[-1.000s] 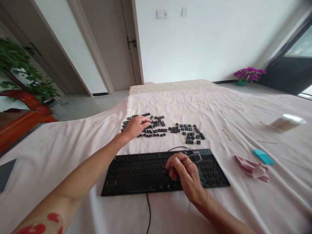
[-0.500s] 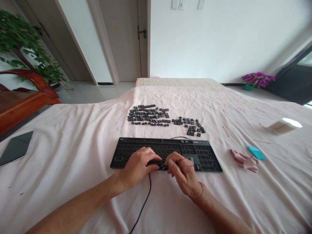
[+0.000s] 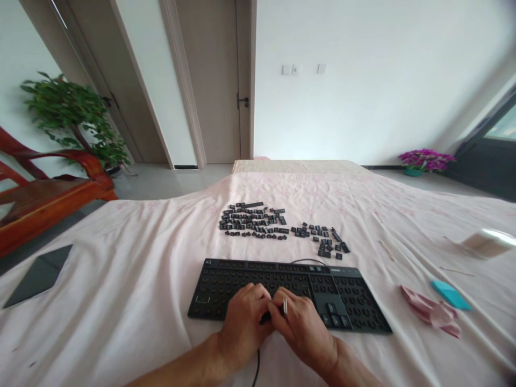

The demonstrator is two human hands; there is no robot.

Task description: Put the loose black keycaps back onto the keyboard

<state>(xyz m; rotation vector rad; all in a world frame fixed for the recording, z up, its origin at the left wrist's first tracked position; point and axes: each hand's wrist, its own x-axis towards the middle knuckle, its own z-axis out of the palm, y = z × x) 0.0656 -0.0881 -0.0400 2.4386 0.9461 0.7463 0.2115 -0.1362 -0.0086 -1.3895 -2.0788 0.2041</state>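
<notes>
A black keyboard (image 3: 322, 287) lies on the pink cloth with most of its keycaps off; the arrow keys (image 3: 336, 317) are still seated. My left hand (image 3: 244, 325) is closed at its front middle edge, and a dark piece shows by the fingertips, too hidden to name. Right beside it, my right hand (image 3: 304, 325) has its fingers closed around a thin metal tool (image 3: 285, 306), with a short silvery part sticking out. The two hands meet at the fingertips. Beyond the keyboard, loose black keycaps (image 3: 253, 221) lie in rows, with a smaller group (image 3: 322, 241) to the right.
A pink cloth scrap (image 3: 429, 312) and a turquoise piece (image 3: 450, 294) lie at right, near cotton swabs (image 3: 457, 271) and a white-topped container (image 3: 489, 243). A dark flat tablet or phone (image 3: 38, 275) is at left. The keyboard's cable (image 3: 257, 368) runs toward me.
My view has tilted up, so everything sits lower in the picture. My hands have come together; the metal tool has moved with my right hand from over the keyboard's right part toward my left fingers.
</notes>
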